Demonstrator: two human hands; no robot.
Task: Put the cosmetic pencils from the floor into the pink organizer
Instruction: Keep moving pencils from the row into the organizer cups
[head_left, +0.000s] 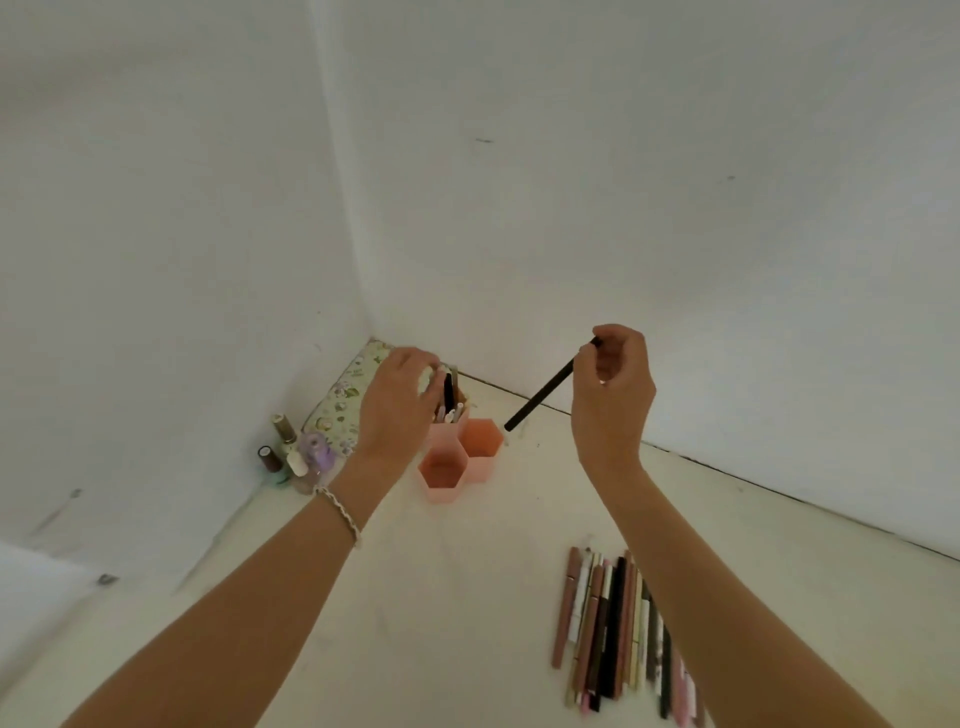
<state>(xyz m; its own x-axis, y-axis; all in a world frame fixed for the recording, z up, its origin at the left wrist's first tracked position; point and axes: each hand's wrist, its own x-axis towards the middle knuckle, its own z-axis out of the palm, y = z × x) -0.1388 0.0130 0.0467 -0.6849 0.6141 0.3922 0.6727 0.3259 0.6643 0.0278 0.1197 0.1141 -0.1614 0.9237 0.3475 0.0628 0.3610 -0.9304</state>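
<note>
The right hand (615, 387) pinches a black pencil (548, 387) by its upper end, its tip slanting down toward the pink organizer (460, 460). The left hand (400, 405) reaches into the rear compartment, fingers around upright pencils (grip partly hidden). More pencils (618, 629) lie on the floor (467, 597)

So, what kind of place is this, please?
Probably a corner of a room at home: bare white walls meet a pale floor, where nail polish bottles, a floral pouch and a pink organizer sit.
</note>
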